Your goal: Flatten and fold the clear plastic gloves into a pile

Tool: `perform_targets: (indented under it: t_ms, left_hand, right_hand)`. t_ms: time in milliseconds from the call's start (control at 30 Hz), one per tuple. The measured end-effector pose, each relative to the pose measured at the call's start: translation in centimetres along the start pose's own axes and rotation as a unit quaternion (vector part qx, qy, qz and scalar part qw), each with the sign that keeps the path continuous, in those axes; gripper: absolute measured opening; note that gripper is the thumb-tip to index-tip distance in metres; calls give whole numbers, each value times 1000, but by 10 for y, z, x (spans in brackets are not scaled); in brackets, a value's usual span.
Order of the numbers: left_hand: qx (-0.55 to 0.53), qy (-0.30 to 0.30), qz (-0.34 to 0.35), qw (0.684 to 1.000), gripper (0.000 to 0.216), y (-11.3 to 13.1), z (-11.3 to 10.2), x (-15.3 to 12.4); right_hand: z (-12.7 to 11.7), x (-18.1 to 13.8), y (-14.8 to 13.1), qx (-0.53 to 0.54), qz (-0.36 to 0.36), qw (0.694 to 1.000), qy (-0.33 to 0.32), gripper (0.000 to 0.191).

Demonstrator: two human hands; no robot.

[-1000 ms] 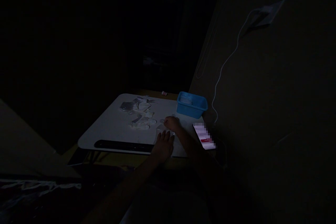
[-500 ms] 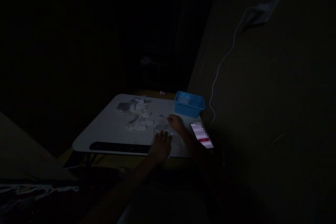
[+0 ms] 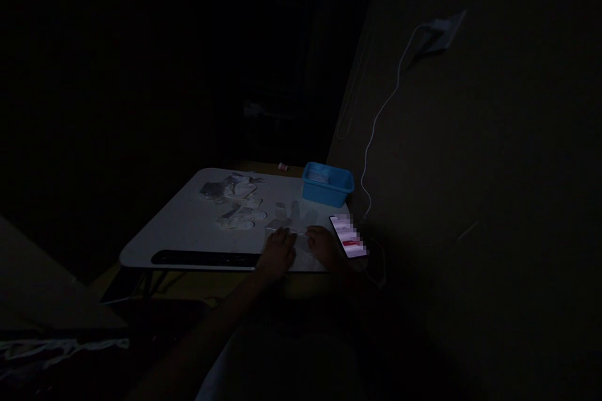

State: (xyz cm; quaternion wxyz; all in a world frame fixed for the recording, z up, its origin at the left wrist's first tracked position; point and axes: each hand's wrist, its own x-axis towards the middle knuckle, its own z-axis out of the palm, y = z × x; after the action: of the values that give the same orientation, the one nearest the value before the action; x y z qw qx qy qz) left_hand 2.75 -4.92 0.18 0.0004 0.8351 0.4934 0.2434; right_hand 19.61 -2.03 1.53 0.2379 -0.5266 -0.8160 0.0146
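A clear plastic bag (image 3: 278,223) lies flat at the near right of the white tabletop. My left hand (image 3: 279,252) rests on its near left part, fingers curled down and closed on the film. Close by on the right, my right hand (image 3: 322,244) has its fingers bent in and closed on the same bag. Between the two hands the plastic shows a shiny fold. The fingertips are dim, so the exact grip is hard to see. Left of the bag lie several whitish items (image 3: 242,218) with crumpled clear plastic (image 3: 214,190) among them.
The white folding table (image 3: 181,225) has a dark slot (image 3: 202,258) along its near edge. A blue basin (image 3: 327,191) stands at the back right, and a lit phone (image 3: 347,235) lies at the right edge. A white cable (image 3: 375,122) runs down the wall. The room is very dark.
My right hand has come down nearer to me, beside my left hand. My left hand's spread fingers have curled in. The whole view has shifted slightly.
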Motion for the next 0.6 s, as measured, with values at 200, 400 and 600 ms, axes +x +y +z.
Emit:
perform_targets:
  t_ms: [200, 400, 600]
  left_hand:
    - [-227, 68, -42, 971, 32, -22, -8, 14]
    - [-214, 97, -98, 967, 35, -55, -25, 25]
    - [-92, 3, 10, 996, 34, -45, -14, 23]
  right_hand:
    - [6, 0, 5, -12, -15, 1000, 12, 33]
    - [6, 1, 6, -5, -13, 1000, 0, 33]
    - [9, 0, 8, -5, -9, 1000, 12, 36]
